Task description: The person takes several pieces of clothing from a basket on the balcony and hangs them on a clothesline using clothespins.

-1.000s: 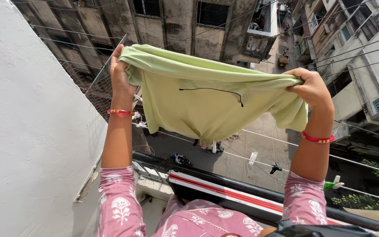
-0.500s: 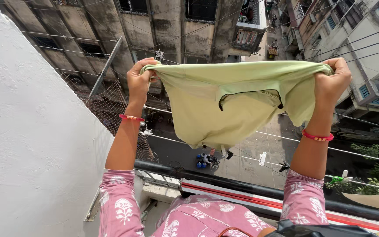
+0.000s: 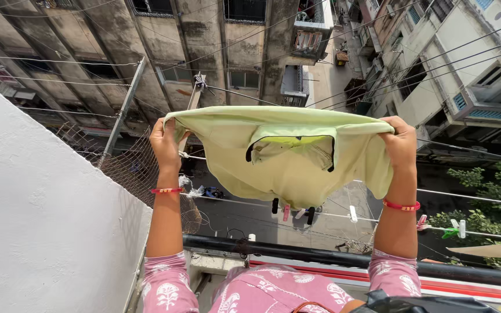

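Left hand (image 3: pixel 165 144) and right hand (image 3: pixel 400 142), well apart, each clamped on a top corner of a green shirt (image 3: pixel 285 159); cloth hangs between them, seemingly soft and light; clothesline (image 3: pixel 471 198) below.

Below the two grips, clothes pegs (image 3: pixel 353 214) clipped along washing lines (image 3: pixel 471 198). Nearer, under them, a black railing (image 3: pixel 320 257). Left of the left grip, a white wall (image 3: pixel 42 232); beyond, grey buildings (image 3: pixel 204 40); right, green trees (image 3: pixel 494 197).
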